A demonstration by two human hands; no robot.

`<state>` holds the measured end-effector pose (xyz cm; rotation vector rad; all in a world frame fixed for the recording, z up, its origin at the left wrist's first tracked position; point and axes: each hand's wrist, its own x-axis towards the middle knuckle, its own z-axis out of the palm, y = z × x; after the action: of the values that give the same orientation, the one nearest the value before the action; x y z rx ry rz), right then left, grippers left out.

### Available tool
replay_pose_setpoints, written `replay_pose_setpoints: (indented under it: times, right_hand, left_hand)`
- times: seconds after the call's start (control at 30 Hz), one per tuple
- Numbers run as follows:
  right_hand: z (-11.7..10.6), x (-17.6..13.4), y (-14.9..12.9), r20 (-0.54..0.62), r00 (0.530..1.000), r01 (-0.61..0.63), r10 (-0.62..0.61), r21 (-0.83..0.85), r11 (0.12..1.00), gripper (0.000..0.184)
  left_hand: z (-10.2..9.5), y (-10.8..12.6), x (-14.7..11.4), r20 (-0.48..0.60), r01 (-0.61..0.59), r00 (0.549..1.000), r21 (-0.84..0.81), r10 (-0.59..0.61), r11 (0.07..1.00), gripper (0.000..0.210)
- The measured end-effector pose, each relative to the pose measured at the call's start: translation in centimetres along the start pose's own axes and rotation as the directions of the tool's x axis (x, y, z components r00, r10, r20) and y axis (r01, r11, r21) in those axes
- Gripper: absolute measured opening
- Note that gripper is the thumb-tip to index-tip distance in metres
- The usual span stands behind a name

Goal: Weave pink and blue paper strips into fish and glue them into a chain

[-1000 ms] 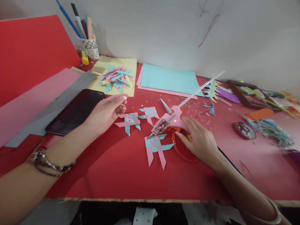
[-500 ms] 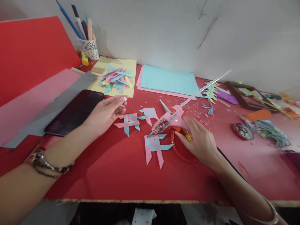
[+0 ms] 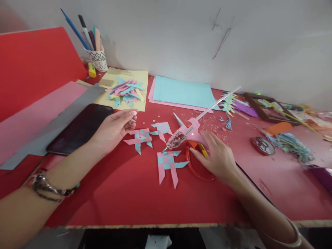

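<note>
My right hand (image 3: 220,157) is closed around the handle of a pink glue gun (image 3: 193,130), with a clear glue stick (image 3: 219,103) jutting from its back. The gun's nozzle points down at the top edge of a woven pink-and-blue paper fish (image 3: 166,160); whether it touches cannot be told. Two more woven paper fish (image 3: 141,137) (image 3: 162,128) lie just beyond. Orange-handled scissors (image 3: 198,176) lie under the gun. My left hand (image 3: 118,126) hovers left of the fish, thumb and fingers pinched together; anything between the fingertips is too small to name.
A black phone (image 3: 80,129) lies by my left forearm. Behind are a pile of paper strips (image 3: 127,90), blue sheets (image 3: 183,91) and a pen cup (image 3: 98,59). To the right sit a small round dish (image 3: 263,146), tassels (image 3: 293,145) and a dark tray (image 3: 269,108).
The view has shifted slightly, so everything sits a little lower and further left. Both hands, the glue gun and the paper fish keep their places relative to each other.
</note>
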<state>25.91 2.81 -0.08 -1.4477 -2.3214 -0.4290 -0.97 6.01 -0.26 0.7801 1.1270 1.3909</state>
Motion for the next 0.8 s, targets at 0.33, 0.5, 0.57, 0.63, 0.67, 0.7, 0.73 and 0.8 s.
replay_pose_setpoints:
  times: [0.33, 0.5, 0.57, 0.63, 0.67, 0.7, 0.73, 0.8]
  right_hand:
    - [-0.06, 0.02, -0.03, 0.024, 0.998, -0.05, 0.049, 0.01, 0.999, 0.042]
    - [-0.13, 0.13, -0.07, 0.022, 0.998, -0.059, 0.058, 0.014, 0.998, 0.04]
    - [-0.18, 0.19, -0.1, 0.01, 0.999, -0.052, 0.052, 0.02, 0.998, 0.039]
    - [-0.23, 0.21, -0.12, 0.011, 0.998, -0.057, 0.057, 0.025, 0.998, 0.039]
    - [-0.23, 0.21, -0.11, 0.012, 0.998, -0.063, 0.063, 0.027, 0.998, 0.039]
    - [-0.23, 0.2, -0.09, 0.012, 0.997, -0.072, 0.071, 0.027, 0.997, 0.039]
    - [-0.21, 0.18, -0.06, 0.01, 0.997, -0.082, 0.082, 0.027, 0.996, 0.04]
    - [-0.13, 0.13, 0.0, 0.005, 0.995, -0.103, 0.102, 0.024, 0.994, 0.041]
  left_hand:
    - [0.12, 0.32, -0.42, 0.018, -0.017, 1.0, -0.005, 0.018, 1.0, 0.007]
    - [0.04, 0.31, -0.46, 0.019, -0.023, 1.0, -0.016, 0.023, 1.0, 0.01]
    - [-0.05, 0.23, -0.37, 0.024, -0.017, 1.0, -0.026, 0.017, 1.0, 0.011]
    - [-0.1, 0.18, -0.31, 0.026, -0.012, 1.0, -0.037, 0.013, 0.999, 0.011]
    - [-0.11, 0.17, -0.3, 0.027, -0.011, 1.0, -0.04, 0.012, 0.999, 0.011]
    - [-0.12, 0.17, -0.31, 0.026, -0.011, 1.0, -0.042, 0.012, 0.999, 0.011]
    - [-0.12, 0.17, -0.32, 0.028, -0.012, 1.0, -0.041, 0.013, 0.999, 0.01]
    - [-0.14, 0.16, -0.34, 0.031, -0.014, 0.999, -0.037, 0.016, 0.999, 0.009]
